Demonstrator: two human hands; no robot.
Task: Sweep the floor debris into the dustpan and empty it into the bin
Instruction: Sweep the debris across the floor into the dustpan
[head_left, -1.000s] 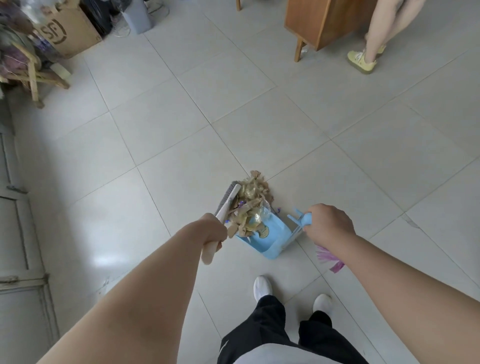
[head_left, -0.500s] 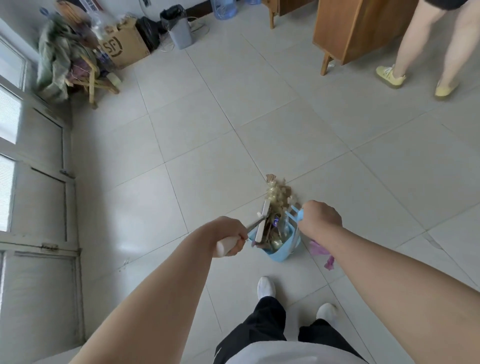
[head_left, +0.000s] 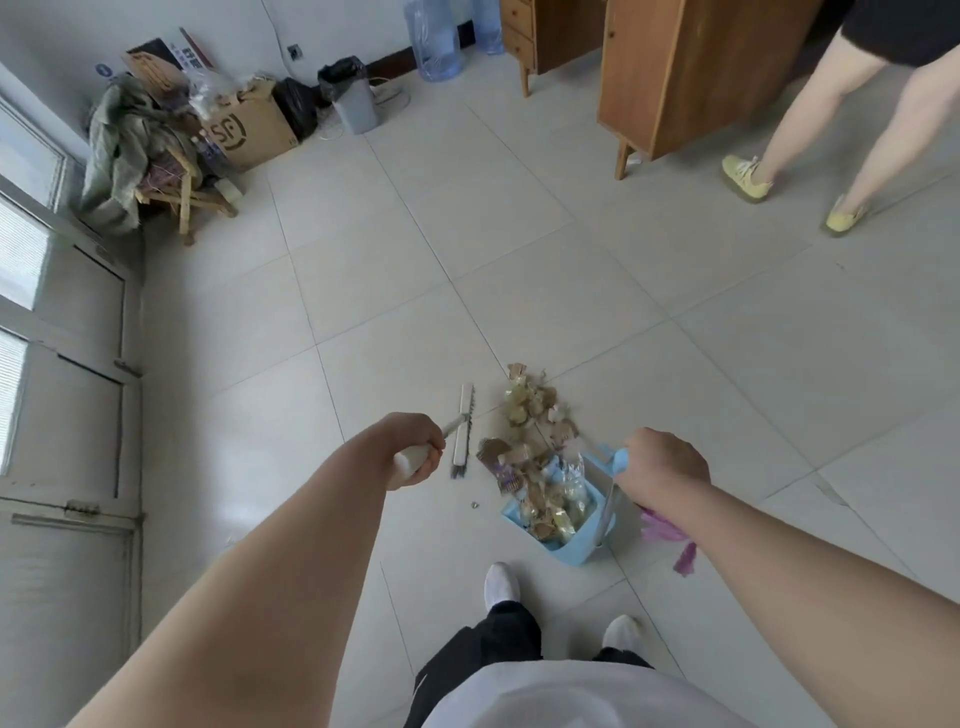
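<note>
Head view. Pale tiled floor, glossy. Grey bin with a black liner stands by the far wall, well apart from the work, next to a cardboard box. Wooden cabinet upper right; a second person's legs beside it.

Debris: scraps of card, crinkled clear wrappers, dry bits. Judged light, loose and springy, so it should scatter or blow with a hard stroke; short, low strokes suit it. Part lies on the tile ahead of the pan's mouth and part is already heaped inside. One small speck sits apart, left of the pan.

Dustpan: light blue plastic, stiff, probably light even when loaded. It rests on the floor just ahead of the feet, mouth toward the pile. Best held by its handle and kept level when lifted, or the heap may slide out.

Right hand: fingers curled tight round the dustpan handle. A purple strip hangs below the wrist; what it is I cannot tell.

Left hand: fist wrapped round the white grip of the brush. The brush head lies just left of the debris, not touching it.
</note>
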